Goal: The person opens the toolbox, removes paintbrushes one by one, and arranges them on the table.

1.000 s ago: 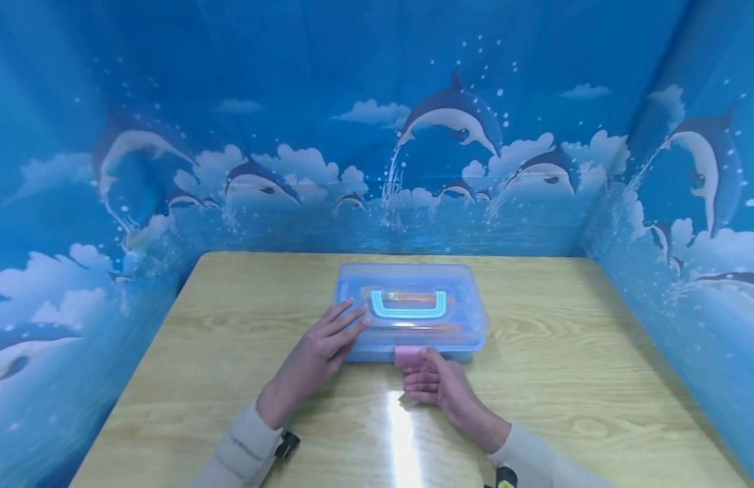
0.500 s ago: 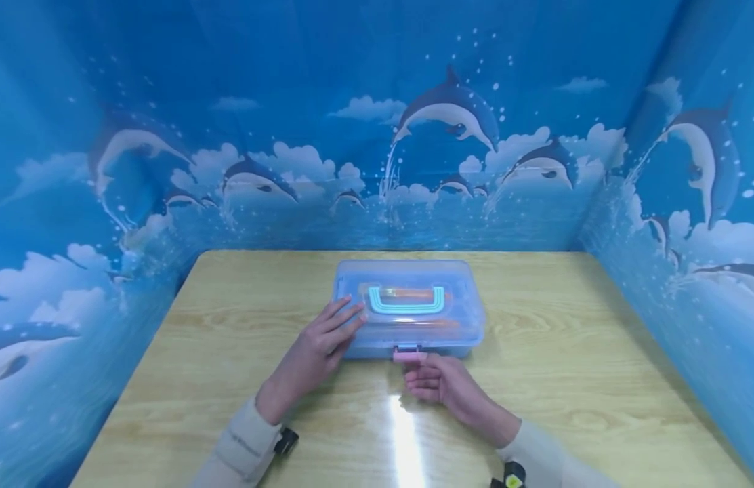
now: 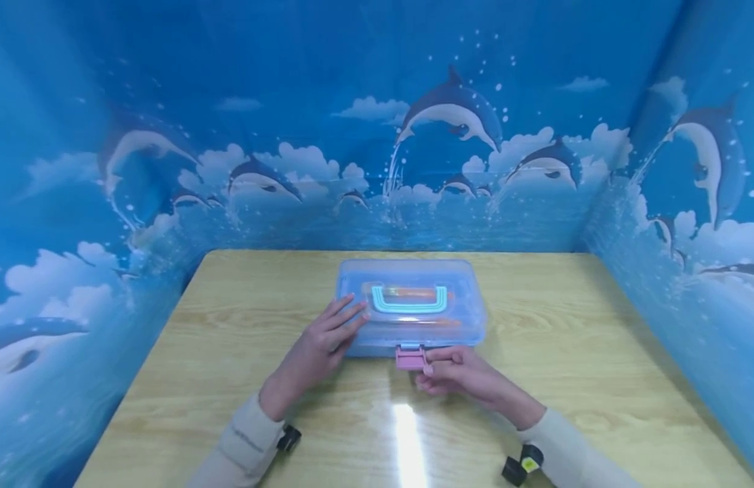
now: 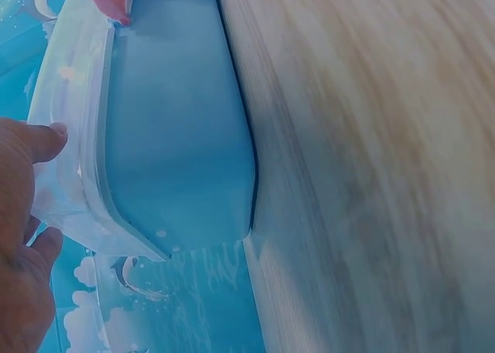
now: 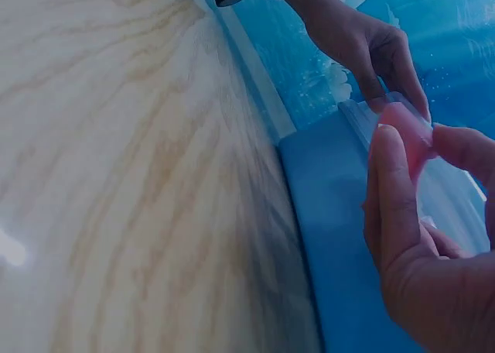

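Observation:
A plastic storage box with a clear lid point(image 3: 352, 271) and a blue body point(image 4: 178, 113) stands on the table, its turquoise handle point(image 3: 410, 308) lying flat on top. Orange items show dimly through the lid. My left hand point(image 3: 316, 349) rests fairly straight fingers on the lid's left front part; in the left wrist view, its fingertips are at the lid's side. At the front middle, my right hand point(image 3: 458, 373) pinches the pink latch point(image 3: 410, 359) between thumb and fingers. The latch is flipped outward from the box front, seen from close by in the right wrist view.
The wood-grain table point(image 3: 566, 352) extends on both sides of the box and in front of it. A blue curtain point(image 3: 291, 224) printed with dolphins and clouds encloses the back and sides. Black camera mounts sit on both wrists.
The pink latch has swung from lying against the box front to sticking outward. My right hand has turned and shifted slightly right with it; the left hand stays on the lid.

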Available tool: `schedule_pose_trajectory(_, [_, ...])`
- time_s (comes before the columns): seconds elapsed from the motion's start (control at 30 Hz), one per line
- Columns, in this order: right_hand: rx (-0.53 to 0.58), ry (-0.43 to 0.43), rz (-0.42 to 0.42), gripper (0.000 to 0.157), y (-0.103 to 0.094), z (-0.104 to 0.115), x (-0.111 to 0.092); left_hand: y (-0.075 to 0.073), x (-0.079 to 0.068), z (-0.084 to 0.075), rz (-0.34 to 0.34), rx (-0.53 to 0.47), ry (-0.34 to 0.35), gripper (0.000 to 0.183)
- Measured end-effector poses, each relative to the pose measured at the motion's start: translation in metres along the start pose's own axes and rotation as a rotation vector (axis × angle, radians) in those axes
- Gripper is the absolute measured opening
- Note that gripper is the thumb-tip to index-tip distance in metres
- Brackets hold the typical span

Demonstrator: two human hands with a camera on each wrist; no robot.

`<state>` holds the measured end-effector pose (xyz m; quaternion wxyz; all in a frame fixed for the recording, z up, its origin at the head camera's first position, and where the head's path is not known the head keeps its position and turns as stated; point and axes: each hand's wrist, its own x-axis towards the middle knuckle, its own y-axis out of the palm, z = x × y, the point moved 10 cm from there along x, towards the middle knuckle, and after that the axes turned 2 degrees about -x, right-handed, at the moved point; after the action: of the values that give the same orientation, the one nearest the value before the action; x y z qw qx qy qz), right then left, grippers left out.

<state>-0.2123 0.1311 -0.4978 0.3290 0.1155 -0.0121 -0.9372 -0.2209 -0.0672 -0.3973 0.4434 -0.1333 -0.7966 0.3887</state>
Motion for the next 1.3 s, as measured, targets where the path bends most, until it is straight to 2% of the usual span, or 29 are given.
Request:
schedule_pose_trajectory(0.27, [-0.220, -0.010, -0.036, 0.047, 0.002, 0.011, -0.007, 0.000, -0.001, 0.000, -0.012, -0.001, 0.011, 0.059])
schedule_pose_trajectory(0.63, [-0.459, -0.056, -0.062, 0.050, 0.006, 0.021, -0.007, 0.002, -0.002, 0.000, 0.006, -0.002, 0.002, 0.058])
schedule_pose_trajectory(0.87, [-0.674, -0.088, -0.070, 0.039, 0.009, 0.026, -0.005, 0.002, -0.002, 0.000, 0.012, -0.005, -0.018, 0.059])
schedule_pose_trajectory(0.97, [-0.723, -0.086, -0.069, 0.037, 0.012, 0.027, -0.005, 0.002, -0.003, 0.000, 0.017, -0.004, -0.026, 0.059])
schedule_pose_trajectory(1.17, [-0.768, -0.071, -0.074, 0.050, 0.014, 0.027, -0.007, 0.003, -0.003, 0.004, 0.031, -0.013, -0.054, 0.057])
schedule_pose_trajectory(1.3, [-0.788, -0.067, -0.072, 0.050, 0.014, 0.028, -0.008, 0.003, -0.002, 0.004, 0.036, -0.012, -0.056, 0.056])
